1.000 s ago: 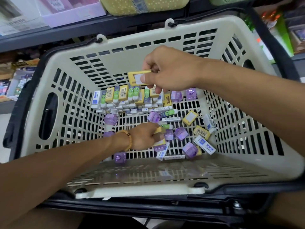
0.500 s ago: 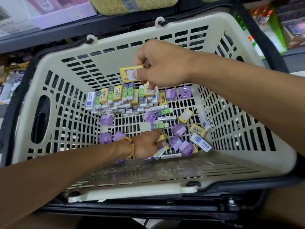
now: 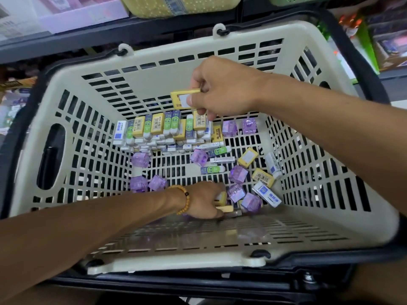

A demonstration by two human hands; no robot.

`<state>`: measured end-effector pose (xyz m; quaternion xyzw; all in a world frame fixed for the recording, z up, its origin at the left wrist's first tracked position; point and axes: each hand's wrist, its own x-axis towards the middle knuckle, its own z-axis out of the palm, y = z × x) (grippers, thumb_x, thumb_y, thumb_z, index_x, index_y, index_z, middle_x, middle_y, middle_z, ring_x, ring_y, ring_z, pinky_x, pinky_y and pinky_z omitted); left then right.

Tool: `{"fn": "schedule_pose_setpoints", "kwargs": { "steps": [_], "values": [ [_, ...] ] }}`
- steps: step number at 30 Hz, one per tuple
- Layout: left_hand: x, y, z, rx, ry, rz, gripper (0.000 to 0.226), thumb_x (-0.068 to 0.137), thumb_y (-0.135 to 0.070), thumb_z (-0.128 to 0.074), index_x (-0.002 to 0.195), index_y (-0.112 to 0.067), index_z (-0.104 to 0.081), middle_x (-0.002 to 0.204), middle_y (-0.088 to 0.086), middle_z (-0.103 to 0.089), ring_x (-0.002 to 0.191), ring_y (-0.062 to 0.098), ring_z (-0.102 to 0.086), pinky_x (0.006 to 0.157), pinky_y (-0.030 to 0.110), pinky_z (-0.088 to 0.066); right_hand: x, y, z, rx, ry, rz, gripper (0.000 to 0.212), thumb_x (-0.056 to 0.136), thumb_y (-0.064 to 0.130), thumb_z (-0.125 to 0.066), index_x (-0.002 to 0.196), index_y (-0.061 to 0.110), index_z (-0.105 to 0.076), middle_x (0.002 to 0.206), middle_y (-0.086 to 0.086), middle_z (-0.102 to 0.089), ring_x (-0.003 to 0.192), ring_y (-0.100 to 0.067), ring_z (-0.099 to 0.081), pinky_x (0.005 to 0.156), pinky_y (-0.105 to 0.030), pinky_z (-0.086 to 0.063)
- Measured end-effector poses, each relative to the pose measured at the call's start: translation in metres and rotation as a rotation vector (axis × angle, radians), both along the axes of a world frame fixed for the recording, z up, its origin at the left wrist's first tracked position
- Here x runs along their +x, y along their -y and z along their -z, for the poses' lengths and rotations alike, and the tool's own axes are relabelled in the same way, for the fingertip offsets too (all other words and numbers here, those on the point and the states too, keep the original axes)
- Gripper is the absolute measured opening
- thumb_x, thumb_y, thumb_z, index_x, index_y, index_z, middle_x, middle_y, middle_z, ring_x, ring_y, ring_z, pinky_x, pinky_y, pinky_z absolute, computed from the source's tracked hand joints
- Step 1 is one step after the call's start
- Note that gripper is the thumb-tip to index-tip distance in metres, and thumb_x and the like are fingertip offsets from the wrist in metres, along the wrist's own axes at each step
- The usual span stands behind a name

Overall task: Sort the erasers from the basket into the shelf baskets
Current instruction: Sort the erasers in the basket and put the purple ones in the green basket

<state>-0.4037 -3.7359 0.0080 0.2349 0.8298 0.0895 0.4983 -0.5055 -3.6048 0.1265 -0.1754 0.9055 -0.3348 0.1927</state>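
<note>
Inside the cream slatted shopping basket (image 3: 72, 172), the picking step is under way — both hands are gathering yellow-sleeved erasers before anything goes up to the shelf. The right hand (image 3: 222, 89) is hovering above the far end of the basket, its thumb and curled fingers pinching a yellow eraser (image 3: 182, 100) with a white label panel; at least one more seems tucked under its fingers, though that is hard to make out. The left hand (image 3: 202, 201), with a bead bracelet (image 3: 185, 199) at the wrist, is reaching down to the basket floor near the front wall, fingers curling round another yellow eraser (image 3: 222, 198).

The next move, as I judge it, is lifting both hands clear and carrying the yellow ones to the yellow dotted shelf basket (image 3: 176, 5) showing above — if that is their place.

The erasers are looking mixed: a tidy upright row (image 3: 158, 126) of yellow, green-faced and blue-white sleeves along the far wall, and loose ones scattered across the floor among translucent purple cube erasers (image 3: 237, 175).
</note>
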Motion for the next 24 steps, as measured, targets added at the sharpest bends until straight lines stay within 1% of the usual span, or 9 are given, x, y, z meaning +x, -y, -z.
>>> {"fn": "schedule_pose_setpoints", "kwargs": {
  "steps": [3, 7, 10, 13, 14, 16, 18, 22, 24],
  "values": [
    [-0.001, -0.004, -0.002, -0.013, -0.024, 0.034, 0.044, 0.090, -0.030, -0.061, 0.127, -0.011, -0.046, 0.119, 0.008, -0.056, 0.105, 0.025, -0.055, 0.087, 0.034, -0.049, -0.005, -0.006, 0.008, 0.028, 0.015, 0.080, 0.024, 0.096, 0.025, -0.059, 0.092, 0.003, -0.068, 0.079, -0.008, -0.074, 0.065, -0.013, -0.072, 0.062, -0.027, -0.055],
    [0.001, -0.008, -0.001, 0.062, 0.020, 0.008, 0.031, 0.091, -0.024, -0.061, 0.116, -0.011, -0.050, 0.097, -0.001, -0.054, 0.093, 0.021, -0.053, 0.071, 0.023, -0.042, -0.013, -0.014, 0.016, -0.002, 0.072, 0.204, 0.026, 0.092, 0.029, -0.066, 0.089, 0.003, -0.070, 0.078, -0.011, -0.073, 0.070, -0.020, -0.073, 0.064, -0.033, -0.059],
    [-0.002, -0.006, -0.001, 0.098, 0.047, -0.044, 0.045, 0.090, -0.021, -0.064, 0.131, -0.011, -0.048, 0.106, 0.002, -0.055, 0.100, 0.022, -0.054, 0.080, 0.022, -0.042, -0.016, -0.014, 0.020, -0.052, 0.125, 0.240, 0.023, 0.091, 0.029, -0.068, 0.089, 0.006, -0.069, 0.071, -0.005, -0.068, 0.055, -0.011, -0.063, 0.055, -0.025, -0.056],
    [-0.005, -0.003, -0.002, 0.123, 0.153, -0.095, 0.047, 0.090, -0.018, -0.066, 0.132, -0.008, -0.049, 0.122, 0.008, -0.059, 0.109, 0.024, -0.057, 0.094, 0.032, -0.049, -0.017, -0.013, 0.024, -0.075, 0.140, 0.248, 0.024, 0.091, 0.031, -0.068, 0.089, 0.008, -0.070, 0.070, -0.003, -0.065, 0.049, -0.007, -0.057, 0.049, -0.020, -0.052],
    [-0.007, -0.001, -0.004, 0.136, 0.181, -0.101, 0.045, 0.090, -0.017, -0.066, 0.131, -0.008, -0.050, 0.117, 0.007, -0.061, 0.101, 0.020, -0.059, 0.091, 0.028, -0.050, -0.017, -0.014, 0.025, -0.079, 0.141, 0.246, 0.024, 0.092, 0.033, -0.067, 0.086, 0.010, -0.069, 0.070, -0.004, -0.063, 0.049, -0.006, -0.056, 0.048, -0.019, -0.051],
    [-0.011, 0.005, -0.010, 0.168, 0.220, -0.134, 0.034, 0.088, -0.013, -0.067, 0.120, -0.005, -0.057, 0.090, 0.000, -0.061, 0.075, 0.011, -0.055, 0.068, 0.017, -0.048, -0.017, -0.015, 0.029, -0.070, 0.141, 0.231, 0.023, 0.094, 0.034, -0.063, 0.085, 0.014, -0.068, 0.071, -0.005, -0.061, 0.050, -0.006, -0.056, 0.050, -0.020, -0.053],
    [-0.018, 0.018, -0.021, 0.190, 0.236, -0.220, 0.030, 0.087, -0.013, -0.069, 0.112, -0.001, -0.059, 0.079, -0.001, -0.056, 0.067, 0.011, -0.051, 0.059, 0.018, -0.043, -0.018, -0.015, 0.034, -0.063, 0.154, 0.214, 0.020, 0.098, 0.032, -0.057, 0.085, 0.018, -0.066, 0.072, -0.003, -0.061, 0.048, -0.003, -0.057, 0.050, -0.019, -0.052],
    [-0.031, 0.052, -0.050, 0.306, 0.195, -0.568, 0.020, 0.086, -0.009, -0.069, 0.104, -0.002, -0.064, 0.086, 0.003, -0.063, 0.077, 0.013, -0.059, 0.068, 0.016, -0.048, -0.023, -0.010, 0.043, -0.033, 0.230, 0.195, 0.018, 0.101, 0.027, -0.051, 0.090, 0.020, -0.063, 0.077, -0.001, -0.062, 0.054, -0.007, -0.059, 0.052, -0.022, -0.050],
    [-0.033, 0.071, -0.063, 0.376, 0.161, -0.755, 0.016, 0.085, -0.006, -0.070, 0.100, -0.003, -0.065, 0.085, 0.005, -0.067, 0.077, 0.013, -0.064, 0.073, 0.024, -0.054, -0.025, 0.000, 0.047, -0.018, 0.281, 0.197, 0.018, 0.102, 0.026, -0.050, 0.091, 0.019, -0.063, 0.077, 0.000, -0.063, 0.058, -0.009, -0.059, 0.050, -0.019, -0.047]
  ]
}}
